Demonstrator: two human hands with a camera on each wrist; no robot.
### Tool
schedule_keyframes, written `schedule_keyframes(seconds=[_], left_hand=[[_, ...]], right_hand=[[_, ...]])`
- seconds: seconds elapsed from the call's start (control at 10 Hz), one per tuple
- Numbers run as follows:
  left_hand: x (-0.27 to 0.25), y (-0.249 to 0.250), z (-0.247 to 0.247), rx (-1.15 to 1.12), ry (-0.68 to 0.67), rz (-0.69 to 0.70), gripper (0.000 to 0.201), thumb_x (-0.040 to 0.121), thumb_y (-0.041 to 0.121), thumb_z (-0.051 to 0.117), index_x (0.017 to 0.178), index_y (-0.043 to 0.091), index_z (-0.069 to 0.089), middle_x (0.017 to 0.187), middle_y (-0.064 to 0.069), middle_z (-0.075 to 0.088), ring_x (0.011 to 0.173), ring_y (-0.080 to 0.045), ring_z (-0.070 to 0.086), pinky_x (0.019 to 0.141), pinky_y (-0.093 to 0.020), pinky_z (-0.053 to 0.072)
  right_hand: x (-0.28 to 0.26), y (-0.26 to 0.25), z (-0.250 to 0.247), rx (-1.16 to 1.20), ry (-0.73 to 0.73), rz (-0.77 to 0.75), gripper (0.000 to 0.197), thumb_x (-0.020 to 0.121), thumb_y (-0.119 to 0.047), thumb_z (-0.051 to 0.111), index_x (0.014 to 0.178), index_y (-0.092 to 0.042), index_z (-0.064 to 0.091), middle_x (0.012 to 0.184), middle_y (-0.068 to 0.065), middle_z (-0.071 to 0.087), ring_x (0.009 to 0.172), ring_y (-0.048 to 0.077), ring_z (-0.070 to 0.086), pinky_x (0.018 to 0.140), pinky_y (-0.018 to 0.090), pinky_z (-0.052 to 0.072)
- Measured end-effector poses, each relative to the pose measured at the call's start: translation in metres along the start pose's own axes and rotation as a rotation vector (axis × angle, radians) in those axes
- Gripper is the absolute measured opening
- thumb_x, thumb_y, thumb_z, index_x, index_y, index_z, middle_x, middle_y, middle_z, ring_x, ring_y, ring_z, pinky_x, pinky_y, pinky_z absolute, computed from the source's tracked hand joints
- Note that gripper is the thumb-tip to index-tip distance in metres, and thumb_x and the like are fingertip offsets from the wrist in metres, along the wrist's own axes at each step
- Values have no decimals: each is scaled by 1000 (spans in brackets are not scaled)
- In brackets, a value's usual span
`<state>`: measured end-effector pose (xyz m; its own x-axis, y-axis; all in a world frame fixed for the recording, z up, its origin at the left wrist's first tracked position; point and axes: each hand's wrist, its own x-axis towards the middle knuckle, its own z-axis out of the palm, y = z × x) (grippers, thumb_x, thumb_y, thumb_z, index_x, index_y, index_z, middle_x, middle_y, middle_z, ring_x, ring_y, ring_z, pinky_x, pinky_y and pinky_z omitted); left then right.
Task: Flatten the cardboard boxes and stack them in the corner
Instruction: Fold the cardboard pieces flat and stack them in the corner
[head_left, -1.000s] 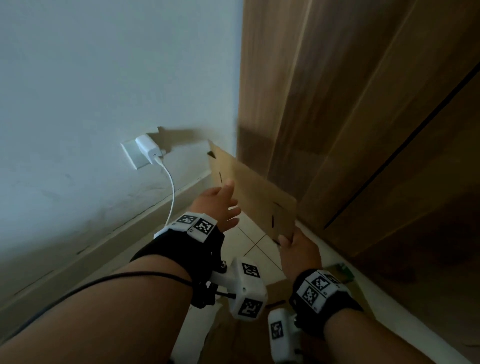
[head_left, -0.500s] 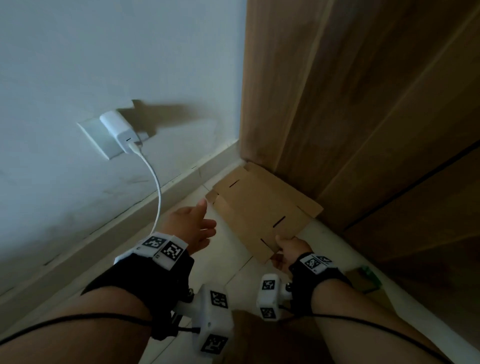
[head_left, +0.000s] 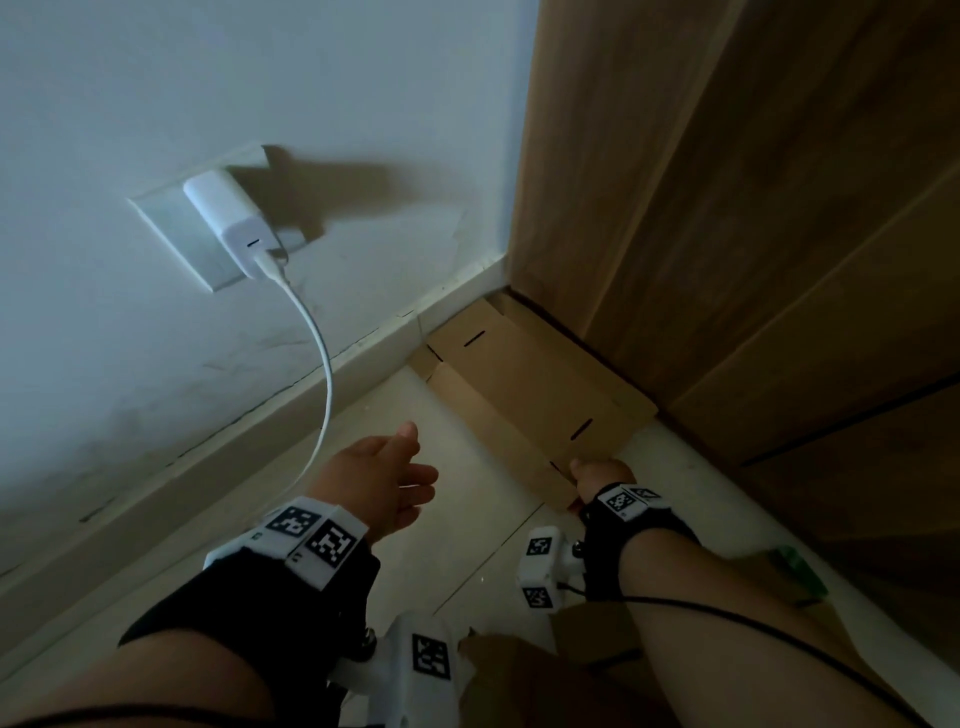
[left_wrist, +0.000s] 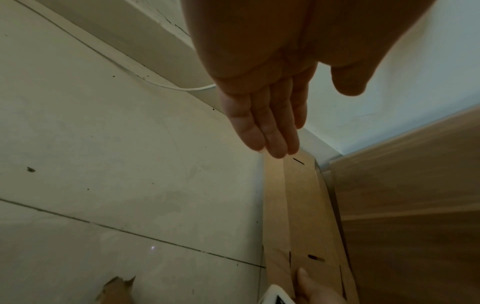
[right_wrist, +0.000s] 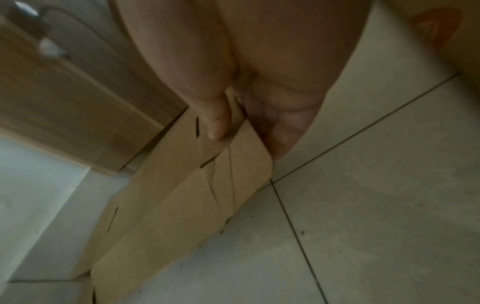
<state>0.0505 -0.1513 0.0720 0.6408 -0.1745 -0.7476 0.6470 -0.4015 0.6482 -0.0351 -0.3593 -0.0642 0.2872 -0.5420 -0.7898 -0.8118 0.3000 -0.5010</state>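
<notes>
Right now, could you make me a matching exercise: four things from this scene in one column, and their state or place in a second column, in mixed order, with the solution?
Things:
1. flattened cardboard
2. left hand
3. right hand
4. charger

States or places:
A. plugged into the wall socket
B. lying on the floor in the corner
C. open above the floor, holding nothing
D. pinching the near edge of the cardboard

Pairs: 1-B, 2-C, 3-D, 4-A

Left hand (head_left: 382, 480) loose, fingers straight — right hand (head_left: 597, 475) pinching.
</notes>
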Motion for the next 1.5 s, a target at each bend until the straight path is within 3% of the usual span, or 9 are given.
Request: schedule_keyframes(seconds=[0.2, 0.4, 0.6, 0.9, 1.0, 1.1, 1.3, 1.4, 1.5], left_hand=[[2, 3, 3, 4, 13, 10, 27, 92, 39, 46, 88, 15, 57, 84, -8, 66, 72, -20, 60, 66, -30, 47], [0, 4, 14, 97, 3, 39, 33, 93, 40, 44, 107, 12, 55, 87, -6, 66, 90, -27, 62, 90, -41, 49], [-16, 17, 26, 95, -43, 40, 30, 94, 38, 41, 82, 13, 53, 75, -8, 60, 62, -21, 53, 62, -26, 40], [-39, 12, 39, 222, -76, 112, 35, 92, 45, 44, 96, 13, 56, 84, -5, 64, 68, -16, 59, 66, -27, 46], [-46, 8, 42, 293, -101, 132, 38, 90, 47, 44, 103, 14, 58, 86, -3, 66, 72, -16, 61, 68, -28, 48], [-51, 10, 43, 333, -126, 158, 37, 92, 43, 45, 112, 14, 56, 89, -4, 66, 72, -14, 59, 63, -26, 47], [-61, 9, 48, 368, -135, 189, 34, 91, 43, 46, 107, 14, 57, 81, -1, 63, 69, -15, 58, 65, -26, 45], [-63, 3, 49, 411, -142, 173, 31, 92, 42, 45, 102, 15, 56, 81, -1, 63, 70, -15, 58, 67, -26, 45], [-61, -2, 47, 443, -138, 167, 31, 91, 44, 45, 100, 16, 57, 83, 0, 65, 72, -14, 60, 67, -27, 46]], right_hand=[[11, 15, -1, 24, 15, 8, 43, 89, -13, 55, 129, 4, 50, 133, 23, 54, 120, 36, 56, 99, 40, 50], [-4, 22, -25, -93, 85, 14, 52, 91, -17, 51, 140, -3, 40, 140, 21, 47, 119, 31, 53, 102, 34, 45], [-44, 50, -65, -307, 5, -62, 47, 83, -23, 65, 128, -13, 53, 127, 13, 59, 107, 28, 58, 94, 35, 48], [-104, 99, -66, -691, -138, 52, 47, 87, -32, 60, 128, -11, 54, 135, 10, 54, 123, 30, 52, 104, 38, 43], [-97, 131, -83, -885, -82, 182, 71, 86, -53, 52, 145, -17, 37, 147, 8, 42, 131, 31, 44, 111, 45, 37], [-129, 144, -108, -896, -45, 282, 62, 100, -35, 33, 152, -12, 9, 160, 13, 12, 144, 33, 23, 117, 42, 23], [-99, 202, -137, -1010, -194, 282, 89, 72, -71, 54, 148, -35, 24, 159, 7, 22, 137, 34, 36, 110, 48, 37], [-115, 214, -132, -779, -146, 318, 59, 88, -28, 58, 142, -14, 40, 148, 13, 42, 130, 33, 47, 105, 41, 44], [-132, 198, -118, -612, -187, 375, 55, 95, -30, 47, 143, -4, 37, 151, 14, 37, 135, 31, 41, 111, 38, 36]])
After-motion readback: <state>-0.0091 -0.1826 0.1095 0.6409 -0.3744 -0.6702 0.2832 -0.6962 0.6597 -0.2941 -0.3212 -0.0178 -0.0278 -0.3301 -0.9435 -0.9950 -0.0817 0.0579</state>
